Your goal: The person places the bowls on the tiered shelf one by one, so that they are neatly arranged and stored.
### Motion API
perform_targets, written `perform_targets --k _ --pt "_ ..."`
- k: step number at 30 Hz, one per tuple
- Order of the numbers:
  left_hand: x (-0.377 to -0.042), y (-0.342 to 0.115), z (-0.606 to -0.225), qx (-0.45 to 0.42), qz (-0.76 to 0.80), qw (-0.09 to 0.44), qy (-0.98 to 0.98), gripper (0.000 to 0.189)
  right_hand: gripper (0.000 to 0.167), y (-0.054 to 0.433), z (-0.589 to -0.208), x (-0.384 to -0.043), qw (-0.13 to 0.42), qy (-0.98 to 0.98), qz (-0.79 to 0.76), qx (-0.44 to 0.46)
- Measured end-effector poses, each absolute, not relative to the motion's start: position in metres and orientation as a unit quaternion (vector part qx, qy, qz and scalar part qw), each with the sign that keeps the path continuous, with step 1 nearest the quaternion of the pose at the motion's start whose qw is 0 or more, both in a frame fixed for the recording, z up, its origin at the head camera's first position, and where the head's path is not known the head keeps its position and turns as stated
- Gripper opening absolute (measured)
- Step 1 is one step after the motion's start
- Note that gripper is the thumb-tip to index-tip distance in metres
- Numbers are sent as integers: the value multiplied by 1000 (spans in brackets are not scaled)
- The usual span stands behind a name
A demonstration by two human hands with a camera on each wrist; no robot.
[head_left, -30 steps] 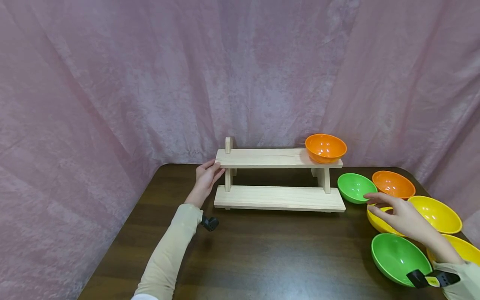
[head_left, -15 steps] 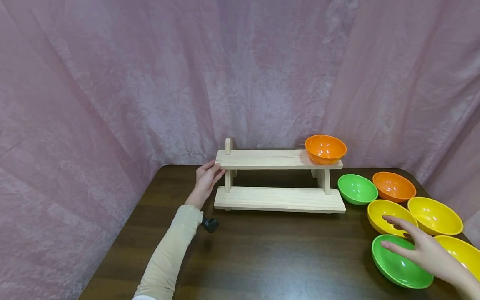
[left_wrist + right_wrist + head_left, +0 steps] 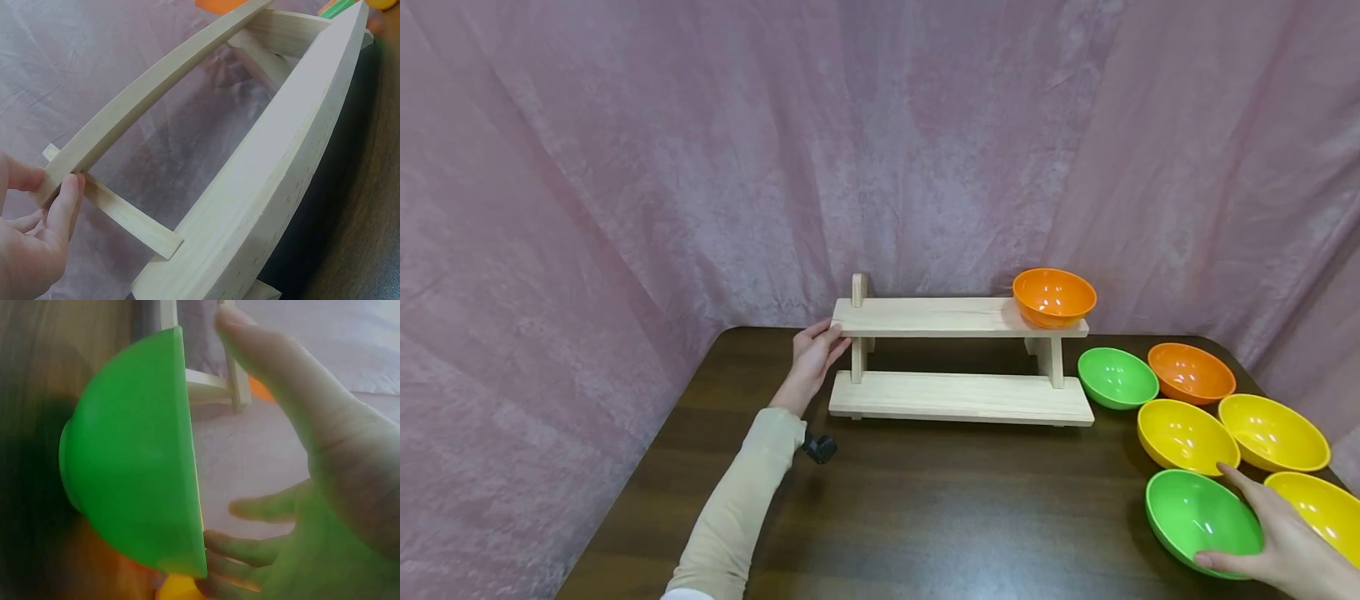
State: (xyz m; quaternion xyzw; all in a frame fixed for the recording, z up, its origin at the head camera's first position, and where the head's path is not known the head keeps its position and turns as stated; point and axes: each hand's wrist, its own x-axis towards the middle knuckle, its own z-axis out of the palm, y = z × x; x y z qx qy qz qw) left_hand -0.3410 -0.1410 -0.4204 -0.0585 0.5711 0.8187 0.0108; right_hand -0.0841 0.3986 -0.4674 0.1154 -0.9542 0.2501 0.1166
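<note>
A two-tier wooden shelf (image 3: 955, 396) stands at the back of the table. My left hand (image 3: 811, 362) pinches the left end of its upper board (image 3: 119, 109), thumb on top and fingers beneath. At front right is a large green bowl (image 3: 1191, 508), upright on the table. Over its right side hangs my right hand (image 3: 1288, 537), thumb and fingers spread apart. In the right wrist view the thumb (image 3: 275, 362) is clear of the green rim, while the other fingertips are beside it; whether they touch, I cannot tell.
An orange bowl (image 3: 1052, 292) sits on the upper board's right end. Right of the shelf stand a smaller green bowl (image 3: 1116, 379), another orange bowl (image 3: 1191, 375) and yellow bowls (image 3: 1183, 433), close together. A pink curtain (image 3: 760, 167) hangs behind the dark table (image 3: 925, 517).
My right hand has moved from above the small green and nearer yellow bowls towards the front, over the large green bowl. The left hand keeps its place on the shelf.
</note>
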Motion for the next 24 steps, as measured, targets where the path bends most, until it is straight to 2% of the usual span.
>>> perform_targets --k 6,16,24 --pt "-342 -142 -421 -57 816 9 575 49 100 401 -476 -80 138 -944 259 149" --pt "-341 -143 -420 -61 815 11 576 48 104 391 -467 -80 60 -979 177 81" --pt "-337 -141 -420 -38 809 -11 586 50 103 391 -466 -81 50 -984 154 76"
